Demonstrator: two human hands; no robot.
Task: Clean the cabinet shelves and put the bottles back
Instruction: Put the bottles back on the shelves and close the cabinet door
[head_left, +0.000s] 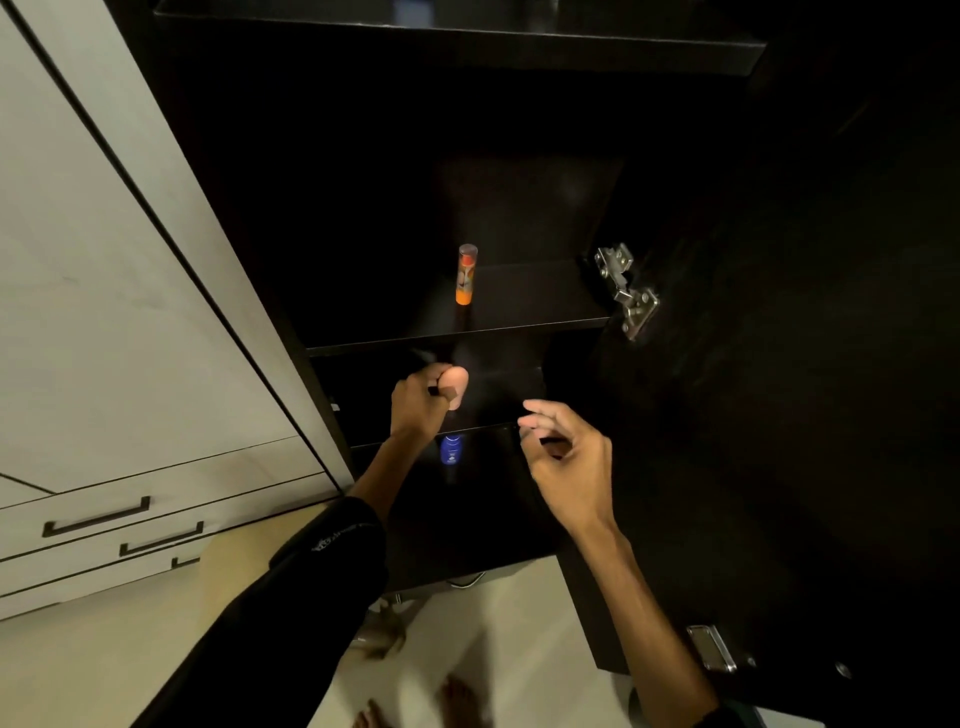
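The left hand (423, 400) has its grip curled round a pinkish bottle (457, 387) at the middle shelf (498, 395). The right hand (563, 449), loosely open and empty, hovers just right. The blue bottle (451, 451) stands upright directly below the left.

Left hand (423, 402) grips a pale pink bottle (457, 387) inside the dark cabinet (519, 306); right hand (563, 457) hovers loosely curled; orange bottle (466, 274) stands upright above

Left hand (422, 400) wraps a pinkish bottle (457, 387), most of it hidden under the fingers. Below, a blue bottle (451, 451) sits half lost in shadow, label unreadable. Bare feet (457, 699) blur at the bottom edge, cut off.
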